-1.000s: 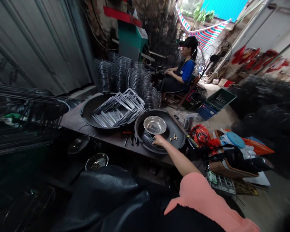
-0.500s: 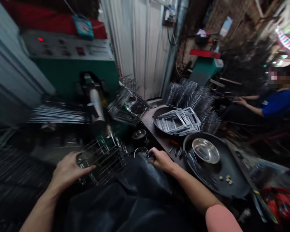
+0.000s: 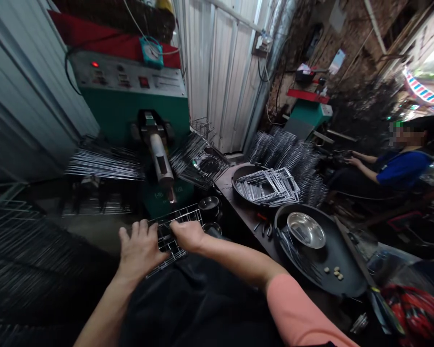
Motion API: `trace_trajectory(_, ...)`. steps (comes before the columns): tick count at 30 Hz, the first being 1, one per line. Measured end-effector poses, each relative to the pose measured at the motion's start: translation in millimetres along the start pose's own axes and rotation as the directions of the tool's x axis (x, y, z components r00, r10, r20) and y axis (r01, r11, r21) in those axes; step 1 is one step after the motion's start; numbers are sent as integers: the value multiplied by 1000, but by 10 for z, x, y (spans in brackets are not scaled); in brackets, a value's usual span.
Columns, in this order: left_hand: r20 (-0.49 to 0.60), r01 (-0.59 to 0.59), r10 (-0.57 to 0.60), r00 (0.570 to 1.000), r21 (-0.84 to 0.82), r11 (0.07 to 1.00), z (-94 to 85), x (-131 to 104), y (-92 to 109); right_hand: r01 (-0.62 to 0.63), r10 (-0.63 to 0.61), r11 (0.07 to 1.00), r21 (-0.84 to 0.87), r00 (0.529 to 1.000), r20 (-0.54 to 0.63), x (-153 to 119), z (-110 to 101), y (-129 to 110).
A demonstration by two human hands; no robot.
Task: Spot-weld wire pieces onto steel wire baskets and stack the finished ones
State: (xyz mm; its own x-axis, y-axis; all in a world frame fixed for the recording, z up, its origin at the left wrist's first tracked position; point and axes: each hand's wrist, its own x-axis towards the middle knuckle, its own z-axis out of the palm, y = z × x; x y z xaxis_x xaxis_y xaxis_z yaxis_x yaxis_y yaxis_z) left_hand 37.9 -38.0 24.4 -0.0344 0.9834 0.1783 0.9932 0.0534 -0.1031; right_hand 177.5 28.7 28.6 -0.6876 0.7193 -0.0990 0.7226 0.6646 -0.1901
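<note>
Below the tip of a green machine (image 3: 171, 195) lies a wire rack (image 3: 190, 213) of crossed metal rods. My left hand (image 3: 139, 246) is at the rack's left side, fingers spread and thumb over its near edge. On top of the rack, my right hand (image 3: 188, 234) has its fingers curled down, and what is between them is too small to make out. Two small metal bowls stand just right of the rack, the farther bowl (image 3: 209, 203) in plain view.
Bent wire frames (image 3: 267, 185) fill a black pan. Another black pan (image 3: 347, 262) holds a steel bowl (image 3: 306, 230). Wire racks are stacked at left (image 3: 103, 161) and beside the machine (image 3: 198, 159). A person in blue (image 3: 405, 166) sits at right.
My right hand has moved left from the small bowls onto the rack. My left hand remains at the rack's left side. The view has shifted, and the rack now lies flatter under the machine tip.
</note>
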Motion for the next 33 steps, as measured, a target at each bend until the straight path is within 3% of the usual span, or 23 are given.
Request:
trace_trajectory(4, -6, 0, -1, 1000, -38, 999, 49, -6, 29, 25, -25, 1000, -18, 999, 24, -74, 109, -6)
trace_trajectory(9, -21, 1, -2, 1000, -82, 997, 52, 21, -17, 215, -210, 976, -19, 965, 158, -122, -170, 86)
trace_trajectory(14, 23, 14, -12, 1000, -88, 996, -13, 87, -62, 342, -327, 938, -59, 928, 179, -151, -323, 146)
trace_trajectory(23, 60, 16, -10, 998, -96, 995, -16, 286, -114, 358, -346, 925, -128, 932, 103, -4, -202, 264)
trace_trajectory(33, -3, -61, 61, 998, -155, 986, 176, 481, -237, 336, -329, 930, -152, 942, 69, 29, -296, 353)
